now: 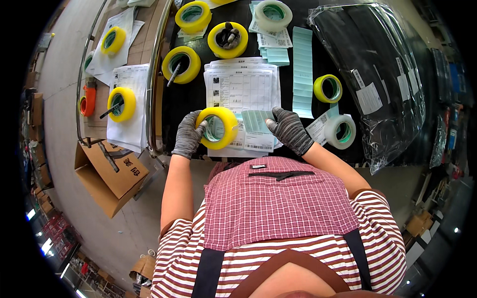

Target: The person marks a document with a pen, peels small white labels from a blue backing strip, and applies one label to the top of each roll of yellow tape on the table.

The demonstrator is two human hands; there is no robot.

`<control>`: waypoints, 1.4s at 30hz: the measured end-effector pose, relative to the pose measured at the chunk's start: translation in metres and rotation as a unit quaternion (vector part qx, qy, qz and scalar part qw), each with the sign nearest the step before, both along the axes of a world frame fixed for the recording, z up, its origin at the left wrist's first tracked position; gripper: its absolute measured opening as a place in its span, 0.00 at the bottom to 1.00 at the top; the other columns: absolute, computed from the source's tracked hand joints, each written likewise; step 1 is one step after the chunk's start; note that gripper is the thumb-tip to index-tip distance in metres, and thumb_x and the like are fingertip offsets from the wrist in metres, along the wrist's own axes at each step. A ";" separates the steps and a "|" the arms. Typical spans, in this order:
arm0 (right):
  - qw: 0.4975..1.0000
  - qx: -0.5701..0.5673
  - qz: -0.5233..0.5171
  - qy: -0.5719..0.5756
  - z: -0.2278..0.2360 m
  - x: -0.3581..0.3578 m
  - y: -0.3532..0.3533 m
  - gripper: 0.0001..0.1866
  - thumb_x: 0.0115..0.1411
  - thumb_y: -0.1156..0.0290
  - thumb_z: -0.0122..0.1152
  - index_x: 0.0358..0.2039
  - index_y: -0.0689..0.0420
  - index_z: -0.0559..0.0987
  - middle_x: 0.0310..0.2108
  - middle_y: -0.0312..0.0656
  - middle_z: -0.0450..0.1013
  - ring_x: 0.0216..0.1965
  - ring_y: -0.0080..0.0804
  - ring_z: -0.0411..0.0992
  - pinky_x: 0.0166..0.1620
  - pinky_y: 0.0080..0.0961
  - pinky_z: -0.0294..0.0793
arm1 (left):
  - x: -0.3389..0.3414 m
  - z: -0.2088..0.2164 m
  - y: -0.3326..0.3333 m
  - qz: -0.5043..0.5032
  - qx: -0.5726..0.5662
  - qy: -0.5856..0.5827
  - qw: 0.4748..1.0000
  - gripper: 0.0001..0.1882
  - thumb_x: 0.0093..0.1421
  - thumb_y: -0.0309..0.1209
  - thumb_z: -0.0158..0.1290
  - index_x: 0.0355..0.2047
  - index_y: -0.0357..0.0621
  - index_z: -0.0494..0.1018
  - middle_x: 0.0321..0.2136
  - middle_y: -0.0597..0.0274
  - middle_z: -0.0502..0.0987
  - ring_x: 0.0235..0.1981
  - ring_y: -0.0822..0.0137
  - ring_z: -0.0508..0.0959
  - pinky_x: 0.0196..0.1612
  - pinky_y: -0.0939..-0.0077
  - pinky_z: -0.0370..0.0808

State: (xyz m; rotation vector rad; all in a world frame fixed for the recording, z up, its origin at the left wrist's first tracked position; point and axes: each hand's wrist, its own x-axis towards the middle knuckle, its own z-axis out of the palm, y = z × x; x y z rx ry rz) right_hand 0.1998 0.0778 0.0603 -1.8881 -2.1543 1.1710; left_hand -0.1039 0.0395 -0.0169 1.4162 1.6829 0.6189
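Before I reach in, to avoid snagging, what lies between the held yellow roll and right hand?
A pale-blue strip, over printed sheets, in the head view.

Worn on the head, looking steeply down from the near side of the black, flat-topped worktable [181, 99]. Set close enough to take in the maroon-and-white checked cloth apron [278, 208] before that worktable. Wide fisheye coverage, extending to the smooth grey floor [64, 114] left of it.

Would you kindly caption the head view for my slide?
Left hand holds yellow tape roll; right hand touches pale-blue strip.
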 end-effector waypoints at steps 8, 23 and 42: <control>0.983 -0.140 -0.065 0.094 -0.017 -0.032 0.001 0.16 0.58 0.64 0.57 0.33 0.67 0.73 0.21 0.49 0.74 0.20 0.32 0.76 0.27 0.28 0.76 | -0.004 -0.005 -0.003 0.004 0.009 -0.061 0.998 0.17 0.54 0.25 0.57 0.45 0.37 0.71 0.38 0.53 0.76 0.39 0.59 0.77 0.45 0.72 0.73; 0.994 0.037 -0.071 0.072 -0.010 0.036 0.068 0.17 0.58 0.61 0.57 0.42 0.59 0.75 0.31 0.48 0.77 0.34 0.42 0.76 0.42 0.33 0.75 | 0.008 0.003 0.002 -0.037 0.042 0.135 0.989 0.20 0.55 0.33 0.58 0.46 0.40 0.71 0.39 0.50 0.73 0.43 0.52 0.73 0.48 0.63 0.71; 0.957 0.255 -0.059 0.123 0.015 0.143 0.040 0.04 0.52 0.72 0.60 0.29 0.56 0.79 0.29 0.38 0.75 0.36 0.36 0.74 0.44 0.31 0.72 | 0.150 0.066 0.074 -0.237 0.020 -0.082 0.968 0.15 0.58 0.31 0.54 0.46 0.43 0.74 0.40 0.50 0.76 0.42 0.53 0.76 0.46 0.65 0.73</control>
